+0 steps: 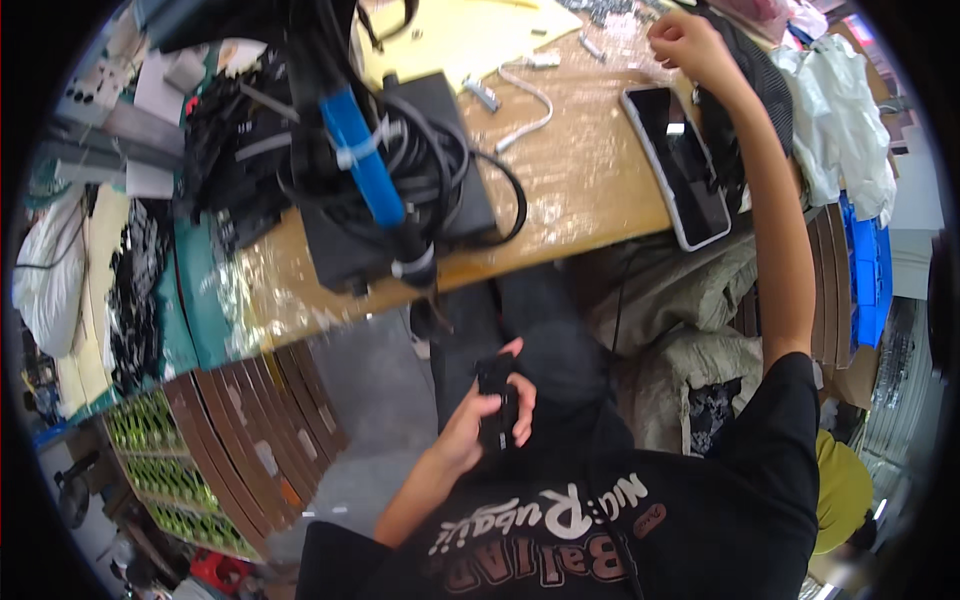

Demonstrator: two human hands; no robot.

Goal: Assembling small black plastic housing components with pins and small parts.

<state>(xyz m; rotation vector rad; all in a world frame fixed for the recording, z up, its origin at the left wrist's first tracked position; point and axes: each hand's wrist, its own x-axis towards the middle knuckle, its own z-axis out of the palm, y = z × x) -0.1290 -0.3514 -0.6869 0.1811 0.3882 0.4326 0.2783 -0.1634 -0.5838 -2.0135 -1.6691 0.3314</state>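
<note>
Low in front of my body, above my lap, my left hand (468, 420) is closed around a small black box-shaped device (495, 378). Thumb and fingers wrap its sides and cover part of it. My right arm stretches to the far right of the table (580, 190), where my right hand (690, 45) is curled over the surface. Whatever its fingers hold, if anything, I cannot make out. Closest to that hand are a black mesh fabric item (765, 80) and a phone in a white case (680, 165), lying at the table's right side.
A dark box (330, 250) with coiled black cables and a blue tube (362, 160) stands left of centre. A white cable (540, 110) and yellow sheets (460, 35) lie farther back. Black parts pile up (140, 290) at left. Sacks (690, 370) sit below the table at right.
</note>
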